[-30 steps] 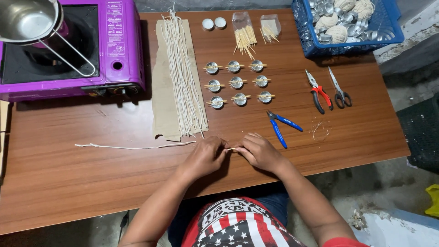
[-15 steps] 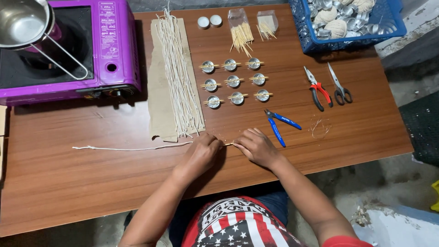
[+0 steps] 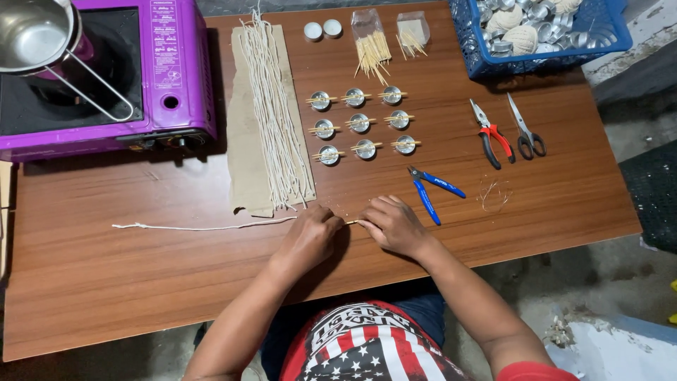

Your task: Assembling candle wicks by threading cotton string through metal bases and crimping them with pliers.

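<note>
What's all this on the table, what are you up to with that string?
A person sits at a wooden table, both hands on a long white string lying flat. The left hand and right hand pinch it close together near a thin stick. Ahead lie nine small metal cups with sticks across them, a bundle of cut strings on cardboard, and blue pliers.

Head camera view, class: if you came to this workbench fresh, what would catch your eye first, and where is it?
The bright purple stove at the far left corner, a steel pan on it, stands out first. Mid-table, nine small metal cups sit in a neat grid beside a bundle of pale wicks on cardboard. At the near edge, the left hand and right hand pinch one long white string between them.
</note>
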